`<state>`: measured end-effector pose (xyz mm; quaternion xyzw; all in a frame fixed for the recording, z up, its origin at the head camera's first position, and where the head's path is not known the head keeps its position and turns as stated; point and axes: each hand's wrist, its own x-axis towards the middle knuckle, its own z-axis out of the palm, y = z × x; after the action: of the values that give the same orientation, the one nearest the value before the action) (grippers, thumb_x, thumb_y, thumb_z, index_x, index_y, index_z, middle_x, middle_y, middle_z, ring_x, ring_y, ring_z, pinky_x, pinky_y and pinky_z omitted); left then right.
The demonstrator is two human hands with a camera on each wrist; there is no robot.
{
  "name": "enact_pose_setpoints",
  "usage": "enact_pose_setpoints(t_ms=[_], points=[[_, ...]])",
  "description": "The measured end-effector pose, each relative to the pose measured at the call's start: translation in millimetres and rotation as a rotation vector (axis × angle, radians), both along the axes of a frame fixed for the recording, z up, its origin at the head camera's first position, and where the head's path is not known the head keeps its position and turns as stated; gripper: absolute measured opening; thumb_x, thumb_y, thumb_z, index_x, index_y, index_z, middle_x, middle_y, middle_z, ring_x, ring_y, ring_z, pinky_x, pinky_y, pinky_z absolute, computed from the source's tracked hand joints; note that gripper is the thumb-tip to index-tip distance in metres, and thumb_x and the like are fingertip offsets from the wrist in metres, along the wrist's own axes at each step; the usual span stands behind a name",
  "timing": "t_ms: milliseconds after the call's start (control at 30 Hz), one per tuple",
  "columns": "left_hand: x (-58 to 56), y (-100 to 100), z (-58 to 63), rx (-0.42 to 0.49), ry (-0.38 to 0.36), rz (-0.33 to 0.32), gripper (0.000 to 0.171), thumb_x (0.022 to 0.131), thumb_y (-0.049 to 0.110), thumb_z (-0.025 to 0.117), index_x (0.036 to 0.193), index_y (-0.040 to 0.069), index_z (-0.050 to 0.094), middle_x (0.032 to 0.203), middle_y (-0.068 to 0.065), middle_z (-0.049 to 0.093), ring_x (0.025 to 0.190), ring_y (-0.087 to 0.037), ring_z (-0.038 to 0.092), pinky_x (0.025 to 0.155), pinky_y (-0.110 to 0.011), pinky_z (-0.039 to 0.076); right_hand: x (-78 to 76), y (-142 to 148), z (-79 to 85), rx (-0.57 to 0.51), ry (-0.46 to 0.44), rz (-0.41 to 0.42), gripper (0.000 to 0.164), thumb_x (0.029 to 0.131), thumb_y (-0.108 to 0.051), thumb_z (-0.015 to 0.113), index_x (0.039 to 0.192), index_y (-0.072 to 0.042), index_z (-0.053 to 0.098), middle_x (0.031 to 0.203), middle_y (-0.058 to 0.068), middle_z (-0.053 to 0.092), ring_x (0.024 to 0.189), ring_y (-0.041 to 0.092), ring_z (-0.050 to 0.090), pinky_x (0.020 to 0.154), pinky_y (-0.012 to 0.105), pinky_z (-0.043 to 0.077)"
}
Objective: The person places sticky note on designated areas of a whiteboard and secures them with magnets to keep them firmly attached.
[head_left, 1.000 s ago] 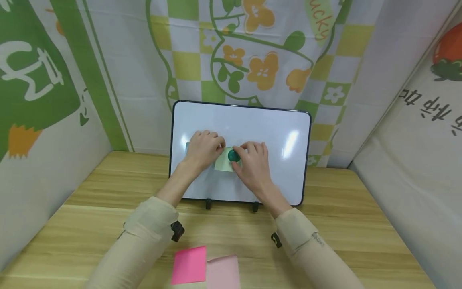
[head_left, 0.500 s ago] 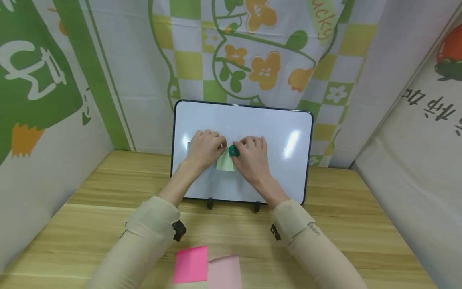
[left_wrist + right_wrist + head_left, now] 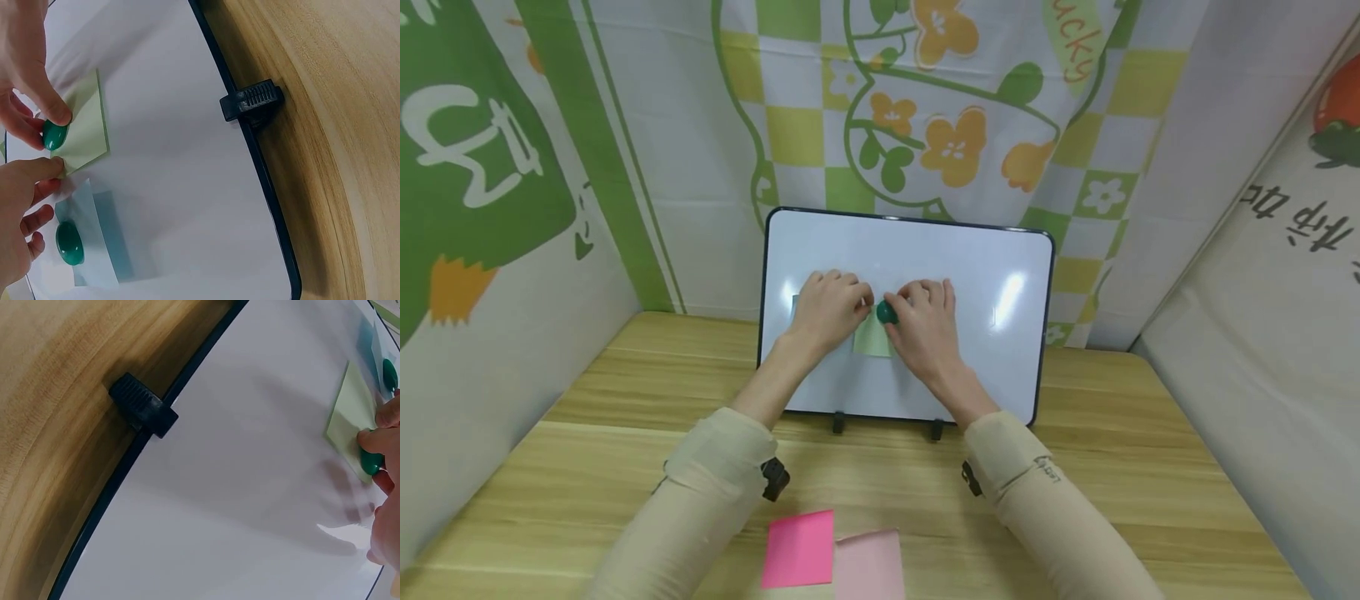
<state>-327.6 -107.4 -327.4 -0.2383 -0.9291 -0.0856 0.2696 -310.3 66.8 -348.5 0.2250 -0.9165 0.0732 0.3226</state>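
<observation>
Lying closest to us on the wooden table (image 3: 880, 475), a hot-pink note (image 3: 799, 548) sits beside a light pink note (image 3: 871, 567). Beyond them, black feet (image 3: 838, 423) prop the whiteboard (image 3: 977, 350), and here's the action, just left of the board's middle! The right hand (image 3: 927, 329) has the green magnet (image 3: 56, 135) pinched between thumb and fingers, right over the top of the pale green note (image 3: 90, 131); whether it touches the board, I can't tell. The left hand (image 3: 827, 308) looks to be pinching that note's upper corner, thumb on the front, other fingers curled in.

Now, handling: that magnet's glossy and domed, probably hard and light but slippery, so take it round the rim, fingertips clear of the underside; it may well snap inward. The paper should weigh next to nothing, bend easily and crease under a hard squeeze: edge or corner only. Alongside, a second magnet (image 3: 69, 242) sits on the blue note (image 3: 100, 234). Behind everything, a printed curtain (image 3: 947, 83).
</observation>
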Motion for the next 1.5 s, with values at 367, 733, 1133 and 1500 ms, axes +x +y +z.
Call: enact_pose_setpoints(t_ms=[367,733,1133,1500], points=[[-0.4,-0.9,-1.0,0.011,-0.003,0.0,0.008,0.093,0.02,0.07,0.096,0.016,0.076,0.092,-0.002,0.074,0.081,-0.021,0.064,0.074,-0.034,0.047,-1.7,-0.6,-3.7,0.012,0.035,-0.003,0.04,0.087,-0.024,0.077,0.124,-0.012,0.069,0.119,0.008,0.064,0.125,0.033,0.049,0.117,0.063,0.023],[1.9,-3.7,-1.7,0.018,0.03,0.0,0.011,0.093,0.021,0.07,0.1,0.016,0.075,0.094,-0.002,0.072,0.085,-0.021,0.065,0.075,-0.034,0.05,1.4,0.1,-3.7,-0.001,0.037,-0.012,0.044,0.088,-0.023,0.075,0.13,-0.015,0.066,0.124,0.007,0.063,0.126,0.034,0.049,0.116,0.063,0.025],[6.7,-14.5,-9.3,0.038,0.065,-0.039,0.022,0.09,0.027,0.073,0.109,0.015,0.073,0.103,-0.004,0.07,0.094,-0.023,0.063,0.082,-0.037,0.052,9.5,12.1,-15.3,-0.088,0.021,0.002,0.051,0.082,-0.024,0.081,0.129,-0.012,0.066,0.125,0.011,0.062,0.123,0.034,0.05,0.116,0.061,0.026],[22.6,-24.2,-14.8,0.036,0.058,-0.072,0.026,0.089,0.028,0.076,0.111,0.015,0.073,0.104,-0.005,0.066,0.094,-0.025,0.061,0.082,-0.037,0.051,24.2,25.0,-24.7,-0.143,0.019,-0.001,0.054,0.079,-0.026,0.084,0.128,-0.011,0.065,0.127,0.013,0.06,0.126,0.035,0.048,0.114,0.064,0.027]])
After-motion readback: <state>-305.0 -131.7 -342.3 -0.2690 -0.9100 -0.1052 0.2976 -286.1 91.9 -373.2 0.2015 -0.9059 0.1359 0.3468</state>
